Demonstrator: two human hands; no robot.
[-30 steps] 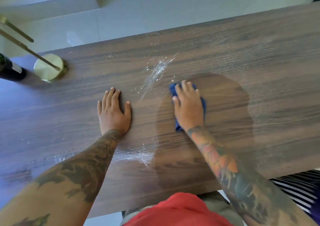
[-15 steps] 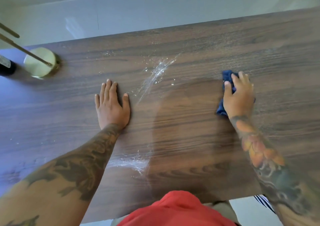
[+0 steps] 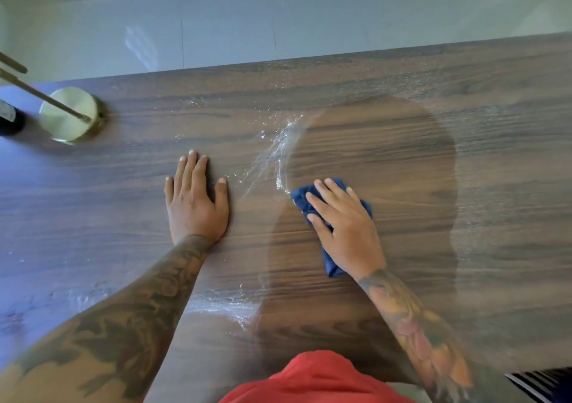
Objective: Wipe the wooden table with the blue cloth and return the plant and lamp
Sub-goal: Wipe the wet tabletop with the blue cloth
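The wiping step is in hand. The right hand (image 3: 348, 232) lies flat on the crumpled blue cloth (image 3: 328, 265), its fingers (image 3: 322, 190) spread and nearly straight, pressing the cloth onto the dark brown wood-grain desk (image 3: 464, 108) near the middle of the top, just right of a glistening streak of wet droplets (image 3: 278, 149). The left hand (image 3: 195, 204) rests palm down on the bare wood beside it, fingers straight, holding nothing, apparently as a brace. A second wet smear (image 3: 229, 305) sits nearer the front edge. Judging by these patches, wiping is only partly done; the next move calls for sweeping the cloth leftward through the streak while keeping pressure even, then covering the near smear. Counted: one cloth, two hands, two wet patches, one round brass lamp base (image 3: 72, 114) with its thin rod at the far left, and one dark bottle-like object (image 3: 10, 119) cut off by the frame edge. No plant is in view.
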